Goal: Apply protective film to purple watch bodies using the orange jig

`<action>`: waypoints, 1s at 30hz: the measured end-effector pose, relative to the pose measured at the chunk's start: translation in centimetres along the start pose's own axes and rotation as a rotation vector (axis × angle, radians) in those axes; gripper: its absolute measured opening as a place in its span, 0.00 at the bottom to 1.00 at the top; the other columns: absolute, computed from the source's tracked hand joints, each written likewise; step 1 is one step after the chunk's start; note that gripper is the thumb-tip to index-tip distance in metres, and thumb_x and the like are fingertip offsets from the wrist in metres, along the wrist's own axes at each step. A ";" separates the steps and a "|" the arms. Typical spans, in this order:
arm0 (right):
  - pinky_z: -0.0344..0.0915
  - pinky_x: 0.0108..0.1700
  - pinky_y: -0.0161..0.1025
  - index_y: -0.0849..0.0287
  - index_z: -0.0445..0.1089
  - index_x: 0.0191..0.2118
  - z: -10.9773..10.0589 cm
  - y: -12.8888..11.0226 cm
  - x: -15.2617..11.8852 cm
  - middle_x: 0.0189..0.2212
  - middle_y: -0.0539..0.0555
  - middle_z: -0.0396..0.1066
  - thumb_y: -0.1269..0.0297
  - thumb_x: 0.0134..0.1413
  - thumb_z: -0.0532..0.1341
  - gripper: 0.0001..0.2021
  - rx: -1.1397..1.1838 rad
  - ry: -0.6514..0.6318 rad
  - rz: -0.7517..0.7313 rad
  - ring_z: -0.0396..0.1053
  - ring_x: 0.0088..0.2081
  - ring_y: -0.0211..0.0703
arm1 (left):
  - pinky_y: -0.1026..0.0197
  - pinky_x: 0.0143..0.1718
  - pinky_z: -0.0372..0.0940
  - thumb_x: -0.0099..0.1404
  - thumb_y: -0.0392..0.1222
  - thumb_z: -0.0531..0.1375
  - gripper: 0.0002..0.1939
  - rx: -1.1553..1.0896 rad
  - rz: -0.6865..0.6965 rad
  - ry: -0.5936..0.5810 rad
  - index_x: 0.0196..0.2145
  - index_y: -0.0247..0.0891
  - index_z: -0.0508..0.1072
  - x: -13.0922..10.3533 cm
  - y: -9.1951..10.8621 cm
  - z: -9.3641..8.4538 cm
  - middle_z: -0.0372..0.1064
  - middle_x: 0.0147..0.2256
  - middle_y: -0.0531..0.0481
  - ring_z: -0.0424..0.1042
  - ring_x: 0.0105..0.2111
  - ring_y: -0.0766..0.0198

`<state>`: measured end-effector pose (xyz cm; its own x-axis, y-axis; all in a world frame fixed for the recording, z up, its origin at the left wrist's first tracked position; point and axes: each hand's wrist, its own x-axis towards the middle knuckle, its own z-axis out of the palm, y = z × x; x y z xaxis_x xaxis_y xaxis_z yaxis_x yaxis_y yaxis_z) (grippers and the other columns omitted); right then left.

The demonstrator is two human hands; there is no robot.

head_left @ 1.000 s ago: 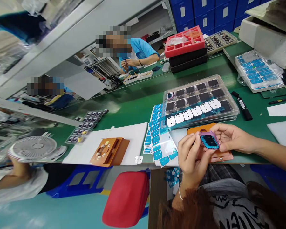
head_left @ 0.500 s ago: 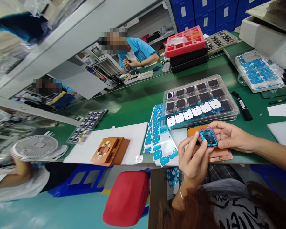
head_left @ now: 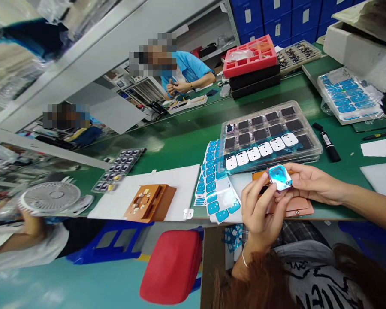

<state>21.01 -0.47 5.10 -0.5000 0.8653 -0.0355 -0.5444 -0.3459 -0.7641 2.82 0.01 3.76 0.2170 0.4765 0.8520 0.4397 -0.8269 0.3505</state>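
A small square watch case (head_left: pixel 280 177) with a purple edge and shiny blue film on its face is held between both hands. My left hand (head_left: pixel 260 206) pinches it from the left and below with thumb and fingers. On the other side, my right hand (head_left: pixel 312 182) grips its right edge, fingertips behind it. Directly under the hands lies an orange fixture (head_left: pixel 297 208), partly hidden. Close by on the left are sheets of blue stickers (head_left: pixel 212 184). Just beyond stands a clear tray (head_left: pixel 312 150) of dark square pieces, with a strip of white stickers (head_left: pixel 259 151) across its front.
An orange block fixture (head_left: pixel 149 204) sits on a white mat (head_left: pixel 180 184) to the left. A black marker (head_left: pixel 328 143) lies right of the tray. Farther back are a red foam tray (head_left: pixel 251 58) and bagged stickers (head_left: pixel 347 94). A co-worker (head_left: pixel 189 71) sits across the bench.
The watch case has been tilted and raised slightly, so its blue face now reflects brightly where it looked dark before. My left thumb has moved down off the face to the lower edge.
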 end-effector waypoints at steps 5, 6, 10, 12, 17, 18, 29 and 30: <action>0.72 0.50 0.39 0.60 0.70 0.52 0.0 -0.1 0.0 0.42 0.56 0.77 0.58 0.56 0.70 0.21 0.002 0.008 0.015 0.76 0.43 0.38 | 0.53 0.49 0.72 0.64 0.36 0.65 0.18 -0.014 -0.013 0.005 0.51 0.39 0.71 -0.1 0.0 0.2 0.72 0.51 0.41 0.73 0.51 0.57; 0.72 0.51 0.40 0.61 0.71 0.52 -0.1 -0.1 0.0 0.42 0.56 0.77 0.58 0.56 0.70 0.21 -0.006 0.010 0.018 0.76 0.43 0.39 | 0.52 0.49 0.73 0.64 0.36 0.65 0.18 -0.011 -0.018 0.004 0.51 0.39 0.71 -0.1 0.0 0.1 0.72 0.51 0.41 0.73 0.51 0.57; 0.70 0.53 0.42 0.61 0.70 0.54 -0.2 -0.1 0.1 0.43 0.58 0.76 0.56 0.57 0.69 0.22 -0.031 -0.009 0.024 0.76 0.44 0.40 | 0.52 0.48 0.74 0.65 0.38 0.64 0.16 -0.002 -0.033 -0.005 0.51 0.40 0.71 -0.1 0.1 0.1 0.72 0.51 0.42 0.74 0.50 0.58; 0.71 0.53 0.42 0.61 0.70 0.53 -0.3 0.0 0.1 0.43 0.58 0.77 0.55 0.57 0.68 0.22 -0.047 -0.022 0.018 0.76 0.44 0.40 | 0.53 0.48 0.74 0.66 0.38 0.64 0.16 -0.009 -0.046 -0.006 0.51 0.41 0.71 -0.1 0.1 0.1 0.71 0.51 0.42 0.74 0.50 0.58; 0.74 0.48 0.42 0.57 0.70 0.52 0.4 0.5 -0.1 0.42 0.56 0.77 0.54 0.57 0.68 0.20 -0.259 0.140 -0.161 0.77 0.42 0.43 | 0.52 0.51 0.74 0.67 0.42 0.63 0.24 -0.229 -0.146 -0.017 0.58 0.41 0.65 -1.0 -0.2 0.5 0.72 0.51 0.42 0.73 0.51 0.58; 0.74 0.47 0.42 0.56 0.71 0.50 0.5 0.6 -0.3 0.42 0.55 0.77 0.54 0.58 0.67 0.18 -0.365 0.199 -0.233 0.77 0.42 0.43 | 0.52 0.52 0.74 0.67 0.42 0.63 0.26 -0.277 -0.165 -0.017 0.60 0.41 0.63 -1.2 -0.3 0.6 0.72 0.51 0.42 0.73 0.52 0.58; 0.67 0.34 0.39 0.44 0.75 0.54 -0.6 1.5 -1.1 0.32 0.53 0.71 0.68 0.65 0.59 0.17 -1.472 0.242 -0.951 0.68 0.31 0.41 | 0.56 0.56 0.72 0.70 0.42 0.60 0.28 -0.354 -0.345 -0.227 0.65 0.41 0.61 -1.4 0.1 0.5 0.72 0.55 0.40 0.75 0.53 0.57; 0.67 0.33 0.38 0.45 0.74 0.55 -0.6 1.5 -1.0 0.31 0.52 0.70 0.69 0.64 0.59 0.17 -1.489 0.226 -0.984 0.68 0.31 0.40 | 0.56 0.56 0.72 0.71 0.42 0.59 0.29 -0.397 -0.370 -0.248 0.66 0.42 0.58 -1.5 0.0 0.4 0.71 0.57 0.40 0.74 0.54 0.58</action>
<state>21.06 -1.69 3.61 -0.2391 0.6028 0.7612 0.5100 0.7451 -0.4298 2.87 -0.56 2.33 0.3295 0.7700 0.5463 0.1757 -0.6186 0.7658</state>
